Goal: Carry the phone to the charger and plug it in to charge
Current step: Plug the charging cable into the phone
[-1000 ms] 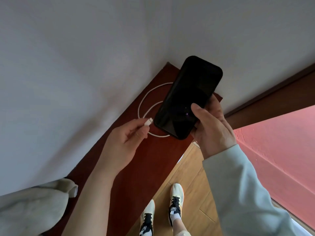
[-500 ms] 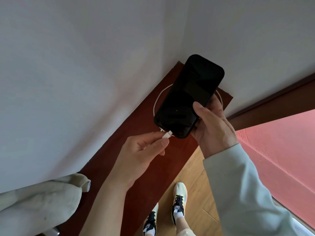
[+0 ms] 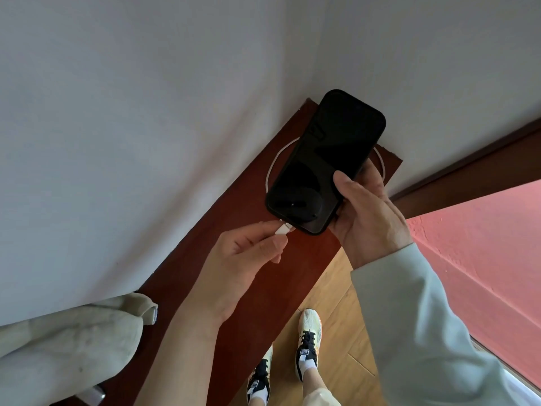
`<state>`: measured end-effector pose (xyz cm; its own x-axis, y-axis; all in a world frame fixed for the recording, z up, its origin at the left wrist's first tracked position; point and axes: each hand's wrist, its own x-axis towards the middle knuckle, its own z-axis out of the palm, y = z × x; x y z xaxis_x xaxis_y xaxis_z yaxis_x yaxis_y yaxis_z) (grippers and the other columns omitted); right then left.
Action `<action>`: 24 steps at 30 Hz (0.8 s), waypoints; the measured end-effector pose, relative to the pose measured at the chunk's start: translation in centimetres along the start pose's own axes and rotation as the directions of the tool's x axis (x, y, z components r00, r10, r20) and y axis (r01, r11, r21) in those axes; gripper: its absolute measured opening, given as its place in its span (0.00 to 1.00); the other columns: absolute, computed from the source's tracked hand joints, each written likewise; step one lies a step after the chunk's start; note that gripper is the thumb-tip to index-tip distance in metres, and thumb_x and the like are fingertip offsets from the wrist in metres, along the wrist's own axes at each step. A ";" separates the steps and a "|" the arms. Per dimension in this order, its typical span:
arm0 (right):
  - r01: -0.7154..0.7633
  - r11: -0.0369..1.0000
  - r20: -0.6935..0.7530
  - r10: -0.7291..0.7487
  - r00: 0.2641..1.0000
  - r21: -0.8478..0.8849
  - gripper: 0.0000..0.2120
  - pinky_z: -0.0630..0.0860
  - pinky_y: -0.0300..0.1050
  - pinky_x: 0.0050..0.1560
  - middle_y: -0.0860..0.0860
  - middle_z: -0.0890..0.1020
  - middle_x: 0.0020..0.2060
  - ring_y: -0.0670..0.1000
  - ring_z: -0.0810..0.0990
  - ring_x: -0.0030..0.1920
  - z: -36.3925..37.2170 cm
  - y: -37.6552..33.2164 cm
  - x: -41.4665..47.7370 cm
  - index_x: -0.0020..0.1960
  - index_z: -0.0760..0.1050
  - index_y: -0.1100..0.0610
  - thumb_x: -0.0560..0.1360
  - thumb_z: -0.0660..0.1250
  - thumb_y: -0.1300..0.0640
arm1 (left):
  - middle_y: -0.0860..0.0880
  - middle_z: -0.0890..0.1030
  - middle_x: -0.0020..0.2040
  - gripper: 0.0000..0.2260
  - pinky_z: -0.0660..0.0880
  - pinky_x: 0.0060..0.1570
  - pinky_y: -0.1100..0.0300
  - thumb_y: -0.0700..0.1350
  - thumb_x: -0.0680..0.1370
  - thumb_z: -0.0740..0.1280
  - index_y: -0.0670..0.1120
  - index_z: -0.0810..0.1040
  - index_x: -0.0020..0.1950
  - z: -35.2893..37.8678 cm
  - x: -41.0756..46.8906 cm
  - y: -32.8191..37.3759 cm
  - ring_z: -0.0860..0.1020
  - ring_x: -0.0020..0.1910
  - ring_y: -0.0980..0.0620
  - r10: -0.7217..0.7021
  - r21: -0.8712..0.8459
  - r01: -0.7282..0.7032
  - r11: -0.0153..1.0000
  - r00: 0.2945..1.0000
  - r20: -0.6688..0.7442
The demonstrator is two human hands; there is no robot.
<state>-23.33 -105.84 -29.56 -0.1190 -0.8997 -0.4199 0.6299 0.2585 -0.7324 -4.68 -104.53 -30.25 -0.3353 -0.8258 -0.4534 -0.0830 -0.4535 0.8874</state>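
The right hand [image 3: 367, 218] grips a black phone [image 3: 325, 162] by its lower right edge, screen dark, held tilted above a red-brown shelf [image 3: 205, 276] set against a white wall [image 3: 146, 112]. The left hand [image 3: 246, 259] pinches a white plug [image 3: 283, 230] between thumb and forefinger, its tip at the phone's bottom edge. A white cable [image 3: 273, 168] loops on the shelf behind the phone. A pale cloth [image 3: 67, 347] lies at lower left. Two shoes [image 3: 308, 338] stand on wooden floor [image 3: 342, 317].
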 end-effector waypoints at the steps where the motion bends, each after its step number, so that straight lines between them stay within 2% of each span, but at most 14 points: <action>1: -0.002 1.000 0.005 0.002 1.000 0.003 0.23 0.78 0.63 0.62 0.53 0.82 0.63 0.57 0.81 0.64 0.0 0.0 0.0 0.72 0.70 0.47 0.81 0.58 0.66 | 0.52 0.79 0.35 0.11 0.74 0.53 0.61 0.58 0.71 0.71 0.58 0.88 0.49 -0.1 0.1 0.0 0.78 0.39 0.58 0.000 -0.002 0.000 1.000 1.000 -0.004; 5: 0.022 0.999 0.010 -0.021 1.000 -0.034 0.23 0.79 0.60 0.61 0.52 0.80 0.65 0.57 0.80 0.65 0.1 0.0 -0.2 0.70 0.70 0.45 0.82 0.58 0.66 | 0.51 0.82 0.36 0.09 0.74 0.56 0.58 0.56 0.73 0.75 0.55 0.88 0.49 0.0 0.3 0.0 0.80 0.40 0.57 -0.012 -0.033 0.010 0.999 0.998 -0.060; 8: 0.052 0.994 -0.002 -0.053 0.999 -0.094 0.24 0.75 0.65 0.65 0.51 0.77 0.68 0.56 0.77 0.68 0.2 0.1 -0.3 0.73 0.67 0.46 0.82 0.58 0.66 | 0.52 0.84 0.36 0.09 0.73 0.58 0.60 0.56 0.74 0.70 0.55 0.88 0.48 0.8 0.3 0.1 0.84 0.43 0.58 -0.040 -0.010 0.040 0.999 0.993 -0.115; 12: 0.067 0.983 0.011 -0.066 0.998 -0.170 0.25 0.75 0.61 0.66 0.52 0.76 0.69 0.55 0.77 0.68 0.2 0.1 -0.5 0.76 0.63 0.47 0.83 0.57 0.66 | 0.52 0.86 0.37 0.12 0.72 0.61 0.59 0.58 0.72 0.69 0.55 0.87 0.49 1.5 0.2 0.1 0.85 0.46 0.59 -0.071 -0.015 0.070 0.997 0.988 -0.140; 14: 0.070 0.979 0.012 -0.069 0.998 -0.191 0.25 0.75 0.60 0.66 0.50 0.79 0.66 0.54 0.78 0.67 0.0 0.2 -0.6 0.76 0.63 0.48 0.83 0.57 0.67 | 0.52 0.87 0.38 0.12 0.70 0.57 0.63 0.58 0.72 0.69 0.54 0.87 0.47 1.6 0.2 -0.1 0.85 0.47 0.60 -0.079 -0.011 0.078 0.997 0.987 -0.142; 19: 0.051 0.966 0.044 -0.041 0.998 -0.255 0.26 0.74 0.58 0.68 0.39 0.86 0.53 0.47 0.82 0.63 -0.2 0.7 -0.3 0.76 0.62 0.46 0.83 0.56 0.66 | 0.50 0.87 0.39 0.12 0.71 0.48 0.73 0.56 0.72 0.68 0.50 0.87 0.43 2.1 -0.2 -0.9 0.84 0.45 0.60 -0.091 -0.008 0.091 0.996 0.987 -0.134; 22: 0.043 0.956 0.054 -0.028 0.998 -0.291 0.25 0.74 0.56 0.68 0.40 0.86 0.54 0.47 0.82 0.63 -0.5 1.0 -0.3 0.76 0.63 0.45 0.83 0.56 0.65 | 0.50 0.87 0.39 0.13 0.72 0.48 0.72 0.57 0.73 0.68 0.50 0.87 0.42 2.0 -0.4 -1.5 0.84 0.46 0.57 -0.092 0.010 0.094 0.995 0.985 -0.146; 24: 0.038 0.949 0.062 -0.019 0.998 -0.314 0.25 0.74 0.57 0.69 0.43 0.83 0.59 0.48 0.80 0.65 -0.7 1.1 -0.3 0.77 0.62 0.46 0.83 0.57 0.65 | 0.52 0.88 0.40 0.12 0.72 0.47 0.74 0.56 0.73 0.68 0.50 0.87 0.43 1.9 -0.6 -1.6 0.84 0.45 0.61 -0.090 0.047 0.097 0.994 0.988 -0.125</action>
<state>-23.13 -105.04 -30.55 -0.0831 -0.9246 -0.3718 0.3524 0.3217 -0.8788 -6.11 -102.67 -31.21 -0.2069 -0.8167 -0.5387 -0.1595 -0.5151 0.8422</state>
